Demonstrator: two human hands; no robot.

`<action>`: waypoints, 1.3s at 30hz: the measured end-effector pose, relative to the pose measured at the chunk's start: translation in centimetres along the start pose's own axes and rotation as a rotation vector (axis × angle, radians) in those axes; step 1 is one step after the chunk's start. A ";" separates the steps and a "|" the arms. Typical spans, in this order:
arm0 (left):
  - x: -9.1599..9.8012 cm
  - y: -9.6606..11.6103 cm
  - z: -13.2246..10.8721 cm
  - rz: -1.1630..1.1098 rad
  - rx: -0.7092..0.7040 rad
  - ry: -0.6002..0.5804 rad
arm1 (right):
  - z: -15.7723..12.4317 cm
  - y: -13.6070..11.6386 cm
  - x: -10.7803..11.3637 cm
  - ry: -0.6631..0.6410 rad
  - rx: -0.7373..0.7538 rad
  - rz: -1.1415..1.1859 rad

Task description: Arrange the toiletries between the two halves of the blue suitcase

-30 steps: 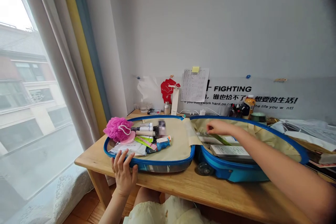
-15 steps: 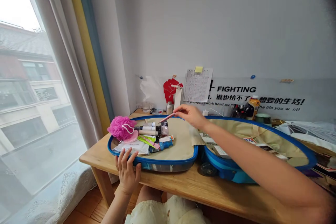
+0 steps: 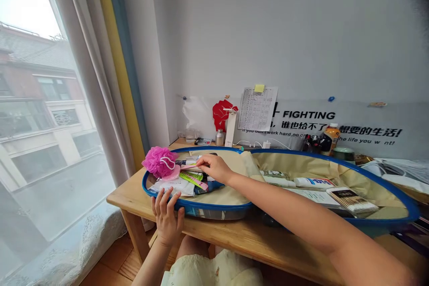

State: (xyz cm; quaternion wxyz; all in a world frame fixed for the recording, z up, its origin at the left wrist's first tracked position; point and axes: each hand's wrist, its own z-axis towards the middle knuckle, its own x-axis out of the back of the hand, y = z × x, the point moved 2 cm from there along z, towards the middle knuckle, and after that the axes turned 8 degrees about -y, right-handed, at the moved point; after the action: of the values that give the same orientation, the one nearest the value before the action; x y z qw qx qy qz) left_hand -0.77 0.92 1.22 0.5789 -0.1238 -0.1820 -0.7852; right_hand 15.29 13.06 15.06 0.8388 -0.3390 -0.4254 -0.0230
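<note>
Beside the window, a beige curtain (image 3: 89, 80) hanging past the end of a wooden tabletop (image 3: 130, 199). On that tabletop, an open blue hard-shell suitcase (image 3: 214, 208), lying flat with both halves spread and a beige lining showing. Near its left end, a pink mesh bath puff (image 3: 160, 162) at the edge of a jumble of toiletries (image 3: 187, 185), all tubes and packets in the left half. Along the front rim, the left hand (image 3: 166, 214), released, fingers spread against the blue edge and not clenched. Just right of the puff, the right hand (image 3: 214, 168) above the toiletries, fingers pinched around a slim pink item (image 3: 189, 166) whose tip points left over the tubes. Farther right, in the other half, a white toothpaste tube (image 3: 314, 182) and a box of cotton swabs (image 3: 351, 200), both near flat cartons. Behind the suitcase, by the wall, a bottle with an orange label (image 3: 330, 139).
</note>
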 end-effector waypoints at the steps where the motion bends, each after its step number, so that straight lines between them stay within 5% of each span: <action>1: 0.0 0.0 0.0 -0.002 0.002 -0.001 | 0.2 0.1 -0.3 -0.010 -0.004 -0.017; 9: 0.1 0.0 0.1 0.017 -0.005 0.001 | 0.8 -0.4 -1.6 -0.282 -0.055 -0.204; 20: 0.1 0.0 0.1 0.013 -0.024 0.013 | -1.1 -1.3 -2.3 -0.419 -0.271 -0.406; 24: 0.3 0.2 0.3 0.020 -0.018 -0.001 | -0.8 -1.5 -0.9 -0.459 -0.299 -0.411; 33: 0.2 0.2 0.3 0.017 -0.024 0.017 | -1.5 -0.8 5.5 -0.410 -0.365 -0.419; 39: 0.0 0.0 0.1 0.026 -0.016 0.011 | 1.2 -0.9 2.0 -0.311 -0.368 -0.381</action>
State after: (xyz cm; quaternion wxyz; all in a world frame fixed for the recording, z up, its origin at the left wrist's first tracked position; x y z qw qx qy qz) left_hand -0.78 0.92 1.35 0.5890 -0.1264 -0.1710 -0.7797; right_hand 15.46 13.57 17.53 0.6687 -0.3988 -0.5934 -0.2041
